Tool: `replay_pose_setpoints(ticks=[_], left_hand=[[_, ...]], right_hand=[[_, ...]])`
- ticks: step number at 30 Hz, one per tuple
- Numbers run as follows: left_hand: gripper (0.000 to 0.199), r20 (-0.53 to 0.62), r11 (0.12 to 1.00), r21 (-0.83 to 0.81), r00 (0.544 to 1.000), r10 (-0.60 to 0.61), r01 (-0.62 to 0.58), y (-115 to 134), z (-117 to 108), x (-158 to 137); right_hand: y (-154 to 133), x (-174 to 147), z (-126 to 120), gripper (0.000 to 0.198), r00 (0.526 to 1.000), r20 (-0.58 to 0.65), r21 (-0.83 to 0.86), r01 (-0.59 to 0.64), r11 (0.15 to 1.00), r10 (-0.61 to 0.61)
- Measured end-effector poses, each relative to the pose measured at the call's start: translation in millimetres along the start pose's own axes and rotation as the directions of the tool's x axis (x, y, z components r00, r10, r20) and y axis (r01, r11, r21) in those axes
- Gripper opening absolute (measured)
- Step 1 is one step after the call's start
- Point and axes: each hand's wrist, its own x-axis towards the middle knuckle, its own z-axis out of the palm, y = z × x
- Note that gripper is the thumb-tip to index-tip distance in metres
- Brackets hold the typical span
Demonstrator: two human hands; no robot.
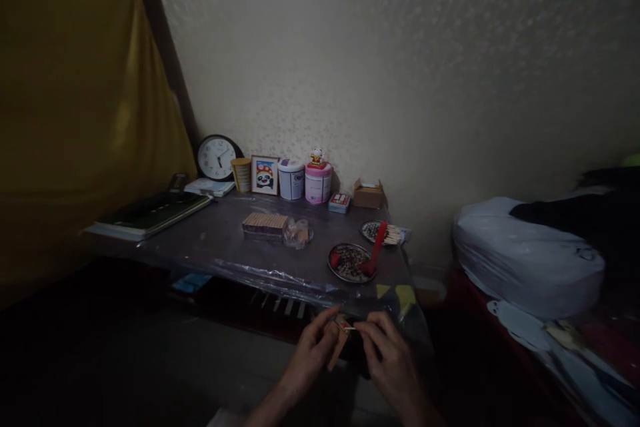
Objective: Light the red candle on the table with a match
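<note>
Small matchbox [343,325] pinched between both hands: left hand [311,351] grips at its 8 o'clock, right hand [387,351] at 4 o'clock.

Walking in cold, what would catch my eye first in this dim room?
Probably the two hands at the bottom, the left hand and the right hand, pinching a small matchbox between their fingertips. Behind them a plastic-covered table carries a round clock leaning on the wall, a panda picture, a pink tin and two small plates. A big yellow cloth fills the left side.
</note>
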Motion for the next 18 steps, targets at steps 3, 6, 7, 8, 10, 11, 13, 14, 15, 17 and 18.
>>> replay_pose_setpoints(ticks=[3, 6, 7, 8, 10, 11, 13, 14, 15, 17, 18], left_hand=[[0.056, 0.019, 1.0, 0.004, 1.0, -0.01, 0.009, 1.2, 0.1, -0.6], [0.055, 0.008, 1.0, 0.008, 1.0, -0.004, 0.004, -1.4, -1.3, 0.8], [0.056, 0.003, 1.0, 0.011, 1.0, -0.001, 0.001, -2.8, -1.9, 1.6], [0.056, -0.001, 1.0, 0.014, 1.0, 0.002, -0.002, -4.3, -2.3, 2.3], [0.054, 0.002, 1.0, 0.016, 1.0, 0.014, -0.014, -6.6, -2.5, 3.3], [0.053, 0.007, 1.0, 0.017, 1.0, 0.021, -0.022, -7.2, -2.4, 3.5], [0.051, 0.007, 0.999, 0.021, 0.999, 0.036, -0.036, -7.2, -1.8, 3.5], [0.051, 0.005, 0.999, 0.022, 0.999, 0.039, -0.039, -6.8, -1.4, 3.3], [0.051, 0.002, 0.999, 0.022, 0.999, 0.042, -0.042, -6.3, -1.1, 3.2], [0.052, -0.001, 0.999, 0.009, 0.999, 0.043, -0.043, -6.1, -0.9, 3.3], [0.053, 0.003, 0.999, 0.0, 0.999, 0.04, -0.04, -6.8, -0.9, 3.6]], right_hand=[[-0.4, 0.3, 0.2, 0.026, 1.0, -0.01, -0.015, 0.009, 1.0, -0.01], [0.0, 0.5, 0.3, 0.026, 1.0, -0.014, -0.017, 0.019, 1.0, -0.019], [0.2, 0.4, 0.3, 0.026, 1.0, -0.013, -0.02, 0.023, 1.0, -0.023], [0.5, 0.2, 0.5, 0.025, 1.0, -0.012, -0.028, 0.025, 0.999, -0.025], [1.1, -0.5, 1.0, 0.025, 1.0, -0.005, -0.057, 0.026, 0.998, -0.026], [1.5, -0.9, 1.4, 0.025, 1.0, -0.001, -0.074, 0.025, 0.997, -0.025], [2.4, -1.7, 2.5, 0.026, 1.0, 0.003, -0.095, 0.031, 0.995, -0.031], [3.0, -2.0, 3.0, 0.026, 0.999, -0.001, -0.096, 0.041, 0.995, -0.041], [3.5, -2.3, 3.5, 0.027, 0.999, -0.008, -0.092, 0.052, 0.994, -0.053], [4.2, -2.6, 4.1, 0.027, 0.997, -0.029, -0.085, 0.071, 0.994, -0.074], [4.3, -2.6, 4.2, 0.027, 0.996, -0.038, -0.085, 0.074, 0.994, -0.077]])
